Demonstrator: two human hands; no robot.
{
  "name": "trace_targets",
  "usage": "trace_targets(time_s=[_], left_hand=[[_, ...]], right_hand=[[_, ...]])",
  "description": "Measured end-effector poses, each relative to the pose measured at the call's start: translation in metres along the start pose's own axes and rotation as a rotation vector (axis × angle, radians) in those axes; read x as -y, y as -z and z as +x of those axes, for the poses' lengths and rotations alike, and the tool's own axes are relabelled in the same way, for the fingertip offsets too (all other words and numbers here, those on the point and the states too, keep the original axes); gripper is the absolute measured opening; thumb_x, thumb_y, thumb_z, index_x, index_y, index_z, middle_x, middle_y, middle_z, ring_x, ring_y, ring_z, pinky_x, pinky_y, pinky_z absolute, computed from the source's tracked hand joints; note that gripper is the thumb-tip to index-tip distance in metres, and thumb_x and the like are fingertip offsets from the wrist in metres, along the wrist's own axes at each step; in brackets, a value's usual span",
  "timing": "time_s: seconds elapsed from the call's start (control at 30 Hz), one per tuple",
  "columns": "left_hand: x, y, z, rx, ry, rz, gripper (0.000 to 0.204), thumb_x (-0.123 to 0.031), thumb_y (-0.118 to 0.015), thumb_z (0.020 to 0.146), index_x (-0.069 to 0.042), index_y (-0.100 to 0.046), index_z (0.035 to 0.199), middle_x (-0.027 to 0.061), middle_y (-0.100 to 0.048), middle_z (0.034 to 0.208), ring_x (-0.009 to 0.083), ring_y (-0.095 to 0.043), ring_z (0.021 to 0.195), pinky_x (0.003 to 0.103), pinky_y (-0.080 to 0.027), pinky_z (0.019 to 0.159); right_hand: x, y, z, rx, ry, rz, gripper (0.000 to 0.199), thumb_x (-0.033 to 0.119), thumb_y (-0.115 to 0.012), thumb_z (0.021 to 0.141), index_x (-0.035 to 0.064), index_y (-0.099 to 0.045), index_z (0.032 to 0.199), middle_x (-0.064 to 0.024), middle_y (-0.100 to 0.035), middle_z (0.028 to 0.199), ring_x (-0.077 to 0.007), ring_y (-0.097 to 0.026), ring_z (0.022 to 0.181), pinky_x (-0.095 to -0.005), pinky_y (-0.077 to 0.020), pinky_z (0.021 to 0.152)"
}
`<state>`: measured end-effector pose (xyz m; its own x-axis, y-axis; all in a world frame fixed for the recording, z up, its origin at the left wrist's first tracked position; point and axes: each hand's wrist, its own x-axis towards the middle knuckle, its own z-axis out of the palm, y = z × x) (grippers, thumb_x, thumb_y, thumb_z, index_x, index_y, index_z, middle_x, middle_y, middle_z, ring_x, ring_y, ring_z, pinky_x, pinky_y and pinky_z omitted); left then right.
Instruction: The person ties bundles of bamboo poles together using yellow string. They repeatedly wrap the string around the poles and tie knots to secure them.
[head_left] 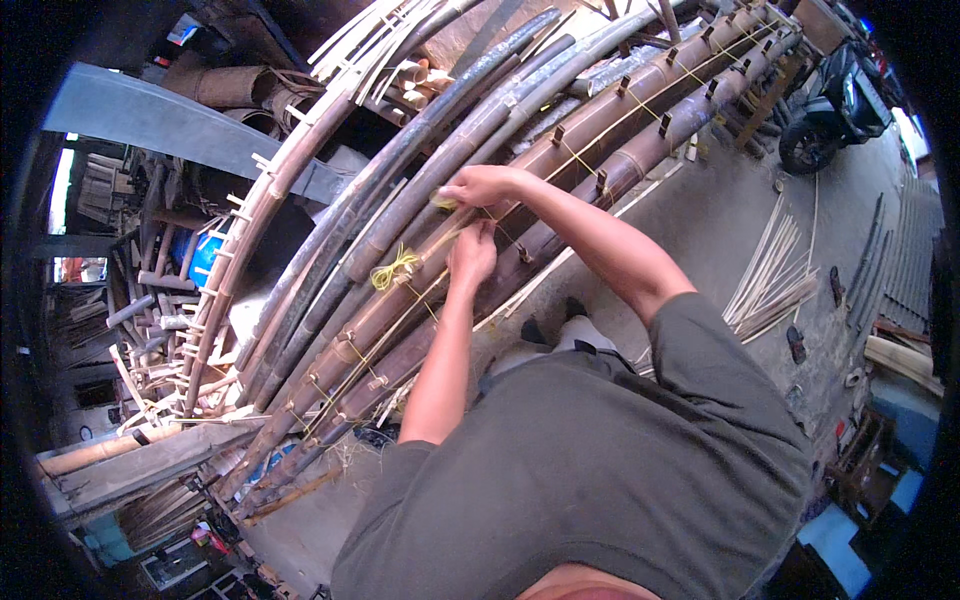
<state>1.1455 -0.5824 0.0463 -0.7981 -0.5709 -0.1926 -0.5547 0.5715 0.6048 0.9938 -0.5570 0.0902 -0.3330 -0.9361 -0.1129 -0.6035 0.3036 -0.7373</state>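
Two long brown bamboo poles, an upper one [575,130] and a lower one [632,160], run side by side in front of me. Short pegs stick out along them, and thin yellow cord zigzags between the pegs. Reaching over the upper pole, my right hand [487,186] is closed on a small bunch of yellow cord [443,199]. Just below it, my left hand [472,255] has its fingertips pinched together against the pole; what they grip is too small to tell. A looped yellow cord bundle [396,268] lies on the poles left of my hands.
Behind lie dark bamboo poles [400,150] and a curved pole with pale pegs [262,190]. A blue drum [206,256] stands far left. On the right are a motorbike [835,110], thin bamboo strips [765,270] and a sandal [796,345] on the concrete floor.
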Motion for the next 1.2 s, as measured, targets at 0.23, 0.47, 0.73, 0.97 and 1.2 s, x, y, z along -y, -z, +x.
trace_targets(time_s=[0.23,0.47,0.73,0.97,1.2], left_hand=[[0.003,-0.003,0.009,-0.067,0.032,-0.070,0.031,-0.035,-0.047,0.095,-0.011,-0.066,0.101,0.0179,-0.067,0.091,0.0347,-0.065,0.089,0.043,-0.049,0.077],[-0.060,0.060,0.069,-0.278,-0.261,-0.545,0.031,-0.022,-0.045,0.101,0.001,-0.065,0.092,0.0027,-0.058,0.063,0.0066,-0.047,0.054,0.025,-0.038,0.052],[0.056,0.029,0.139,-0.001,-0.139,0.150,0.034,-0.031,-0.047,0.092,-0.004,-0.068,0.096,0.0257,-0.065,0.098,0.0444,-0.061,0.097,0.051,-0.048,0.085],[0.116,0.133,-0.034,-0.029,-0.056,0.217,0.031,-0.026,-0.048,0.093,0.000,-0.062,0.102,0.0286,-0.064,0.095,0.0443,-0.061,0.094,0.051,-0.047,0.079],[0.210,0.023,-0.077,-0.320,-0.345,-0.055,0.039,-0.034,-0.055,0.091,-0.008,-0.053,0.120,0.0137,-0.057,0.112,0.0269,-0.053,0.108,0.043,-0.038,0.096]], right_hand=[[-0.010,-0.060,-0.175,0.090,0.374,-0.234,0.055,0.049,-0.046,0.095,0.0000,-0.065,0.079,-0.0196,-0.065,0.068,-0.0370,-0.064,0.063,-0.0450,-0.0529,0.065],[-0.003,-0.078,-0.173,-0.156,0.240,0.475,0.050,0.042,-0.046,0.096,0.0004,-0.061,0.072,-0.0201,-0.058,0.067,-0.0351,-0.060,0.065,-0.0432,-0.0479,0.063],[0.013,-0.149,-0.200,-0.419,-0.549,1.621,0.033,0.035,-0.040,0.102,0.0078,-0.059,0.102,-0.0034,-0.062,0.096,-0.0156,-0.061,0.089,-0.0314,-0.0512,0.081],[0.098,-0.223,-0.171,-0.332,-0.518,2.126,0.018,0.026,-0.048,0.097,0.0115,-0.057,0.095,-0.0030,-0.062,0.087,-0.0146,-0.060,0.079,-0.0333,-0.0505,0.078],[0.220,-0.188,-0.046,-0.234,0.140,0.349,0.038,0.036,-0.041,0.096,0.0050,-0.061,0.086,-0.0142,-0.065,0.097,-0.0344,-0.061,0.085,-0.0478,-0.0455,0.082]])
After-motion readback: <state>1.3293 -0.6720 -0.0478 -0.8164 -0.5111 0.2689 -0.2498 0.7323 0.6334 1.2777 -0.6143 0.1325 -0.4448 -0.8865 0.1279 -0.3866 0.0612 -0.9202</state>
